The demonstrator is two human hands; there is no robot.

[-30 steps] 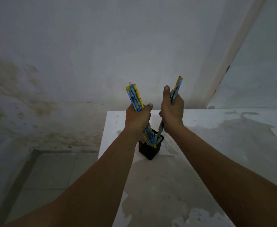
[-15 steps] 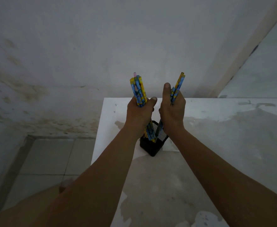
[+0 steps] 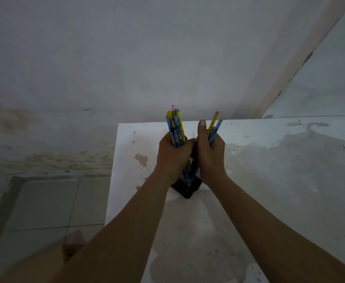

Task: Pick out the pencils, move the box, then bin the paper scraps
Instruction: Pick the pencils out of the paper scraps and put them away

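A black mesh box (image 3: 185,189) stands on the white table (image 3: 269,180) near its left edge, mostly hidden behind my wrists. My left hand (image 3: 172,155) grips a bundle of blue-and-yellow pencils (image 3: 175,127) that stick up above the fist, one with a pink eraser. My right hand (image 3: 209,153) grips a smaller bunch of pencils (image 3: 214,127), thumb pointing up. The lower ends of both bunches (image 3: 189,176) reach down to the box's mouth. The two hands touch each other above the box. No paper scraps are visible.
A stained wall rises behind the table. The tiled floor (image 3: 45,205) lies to the left beyond the table's edge, with my foot (image 3: 71,248) on it. The tabletop stretches to the right with worn, patchy paint.
Both hands have come down and closer together over the box, with the pencil ends lower at its mouth. The camera has tilted, so more floor and table show.
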